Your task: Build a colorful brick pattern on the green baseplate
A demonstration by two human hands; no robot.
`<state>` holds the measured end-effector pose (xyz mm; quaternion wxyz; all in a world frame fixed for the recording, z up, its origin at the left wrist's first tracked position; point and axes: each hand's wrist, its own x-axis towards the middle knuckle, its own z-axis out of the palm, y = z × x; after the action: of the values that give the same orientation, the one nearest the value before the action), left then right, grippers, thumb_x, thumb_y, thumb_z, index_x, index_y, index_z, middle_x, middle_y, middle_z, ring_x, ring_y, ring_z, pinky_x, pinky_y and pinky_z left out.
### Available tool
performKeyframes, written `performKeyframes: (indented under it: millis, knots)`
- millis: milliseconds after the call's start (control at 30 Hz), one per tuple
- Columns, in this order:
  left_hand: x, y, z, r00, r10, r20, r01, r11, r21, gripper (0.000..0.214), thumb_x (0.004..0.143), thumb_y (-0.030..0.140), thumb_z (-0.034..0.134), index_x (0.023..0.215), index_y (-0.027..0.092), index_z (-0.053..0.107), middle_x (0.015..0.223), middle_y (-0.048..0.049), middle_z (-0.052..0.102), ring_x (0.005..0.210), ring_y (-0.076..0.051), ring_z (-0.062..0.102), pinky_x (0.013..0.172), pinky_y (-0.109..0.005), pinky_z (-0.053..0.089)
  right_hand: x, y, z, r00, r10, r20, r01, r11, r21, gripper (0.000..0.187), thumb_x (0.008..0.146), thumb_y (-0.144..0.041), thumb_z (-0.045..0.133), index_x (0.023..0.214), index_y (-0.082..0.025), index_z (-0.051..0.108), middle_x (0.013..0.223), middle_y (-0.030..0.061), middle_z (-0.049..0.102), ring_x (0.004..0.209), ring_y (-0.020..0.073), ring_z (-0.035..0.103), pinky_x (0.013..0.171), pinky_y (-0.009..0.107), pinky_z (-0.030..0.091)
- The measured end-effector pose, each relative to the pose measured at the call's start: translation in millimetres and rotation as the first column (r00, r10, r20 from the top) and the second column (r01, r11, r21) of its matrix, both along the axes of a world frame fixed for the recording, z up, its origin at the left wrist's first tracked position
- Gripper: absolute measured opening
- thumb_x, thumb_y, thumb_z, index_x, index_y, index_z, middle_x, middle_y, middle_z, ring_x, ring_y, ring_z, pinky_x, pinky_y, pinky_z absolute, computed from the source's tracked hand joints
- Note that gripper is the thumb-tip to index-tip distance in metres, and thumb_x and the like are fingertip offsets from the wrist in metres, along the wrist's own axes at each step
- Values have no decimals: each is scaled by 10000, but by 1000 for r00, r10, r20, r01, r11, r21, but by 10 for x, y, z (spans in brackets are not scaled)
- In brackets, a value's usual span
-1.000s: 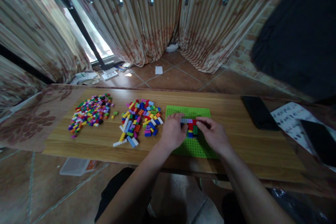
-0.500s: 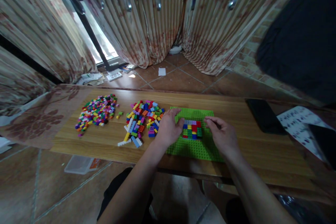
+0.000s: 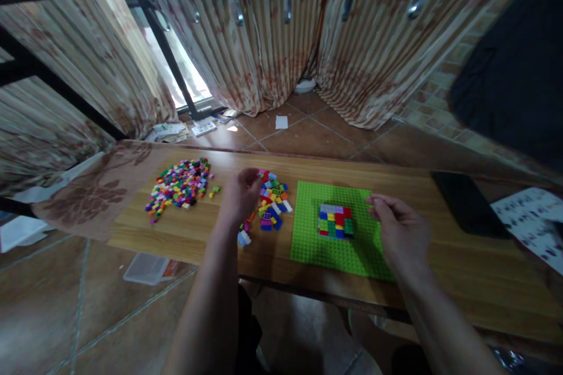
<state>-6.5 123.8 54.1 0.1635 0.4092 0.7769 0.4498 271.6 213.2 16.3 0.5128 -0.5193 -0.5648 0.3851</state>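
Observation:
Over the near pile of larger building bricks (image 3: pixel 275 193), my left hand (image 3: pixel 241 194) covers the pile's left part, thumb and forefinger somewhat apart and nothing visible between them. A green baseplate (image 3: pixel 308 246) lies on the table, bearing a flat rectangular block of joined bricks (image 3: pixel 336 222) in red, yellow, blue, green and lilac. At the baseplate's right edge, my right hand (image 3: pixel 400 228) is raised with thumb and forefinger pinched together. Whether something small sits in that pinch I cannot make out.
A pile of smaller bricks (image 3: pixel 182 181) lies farther left on the wooden table (image 3: pixel 396 176). To the right are a black phone-like slab (image 3: pixel 468 205) and a printed sheet (image 3: pixel 528 220). A clear plastic box (image 3: pixel 145 269) rests on the floor below the front edge.
My left hand has moved left from the baseplate to the near brick pile, uncovering the joined block. My right hand stays pinched by the baseplate's right edge. The view has shifted slightly.

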Motion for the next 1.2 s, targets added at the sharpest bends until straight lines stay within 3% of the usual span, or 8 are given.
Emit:
performKeyframes:
  millis: [267, 433, 700, 967, 1200]
  knots:
    - [-271, -222, 66, 980, -132, -146, 100, 973, -209, 261, 718, 85, 526, 823, 138, 759, 812, -33, 757, 785, -178, 681, 737, -254, 527, -12, -44, 19, 999, 18, 30, -17, 998, -56, 238, 788, -428, 653, 867, -215, 724, 884, 47, 739, 742, 188, 664, 748, 353, 526]
    - [-270, -287, 99, 965, -194, -174, 132, 939, -318, 260, 705, 106, 563, 859, 158, 766, 765, -14, 731, 739, -161, 648, 697, -247, 508, -19, -41, -4, 999, 23, 29, -21, 997, -81, 242, 787, -428, 662, 880, -214, 728, 886, 51, 741, 745, 189, 664, 761, 359, 519]
    - [-191, -314, 161, 929, -232, -288, 63, 866, -497, 282, 694, 147, 649, 945, 213, 759, 889, -60, 748, 790, -215, 672, 736, -287, 504, -29, -55, 19, 997, 34, 65, -28, 996, -86, 253, 776, -434, 653, 865, -210, 732, 870, 51, 745, 732, 201, 666, 749, 375, 520]
    - [-77, -165, 87, 913, -151, -379, -64, 865, -497, 212, 787, 235, 599, 954, 210, 728, 942, -95, 745, 888, -241, 679, 785, -310, 505, -39, -43, -7, 998, 49, 38, -45, 994, -96, 261, 756, -448, 664, 849, -214, 734, 854, 46, 747, 719, 198, 663, 729, 374, 517]
    - [34, -30, 1, 870, -137, -474, -162, 828, -537, 212, 767, 196, 573, 917, 198, 723, 951, -134, 724, 949, -281, 675, 800, -341, 518, -36, -52, 35, 995, 58, 77, -50, 994, -99, 253, 768, -433, 656, 854, -208, 736, 848, 53, 750, 720, 191, 667, 733, 360, 514]
